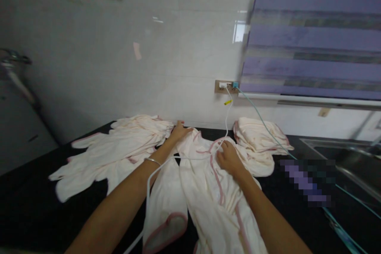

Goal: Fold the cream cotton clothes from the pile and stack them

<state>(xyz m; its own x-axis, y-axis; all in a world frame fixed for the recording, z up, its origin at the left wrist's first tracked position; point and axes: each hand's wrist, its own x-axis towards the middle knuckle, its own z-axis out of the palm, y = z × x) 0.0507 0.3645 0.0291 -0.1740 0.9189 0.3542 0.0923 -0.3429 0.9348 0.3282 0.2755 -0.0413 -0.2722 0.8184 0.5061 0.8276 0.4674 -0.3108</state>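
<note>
Both hands — left hand (179,131), right hand (228,158) — flat on pink-trimmed garment (208,190)

Home kitchen or laundry corner: black countertop (26,206), steel sink (351,154) at three o'clock, tiled wall (119,67), window blind (315,35) at one o'clock.

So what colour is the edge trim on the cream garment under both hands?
Pink trim on the cream cloth garment, clearest in the head view.
</note>
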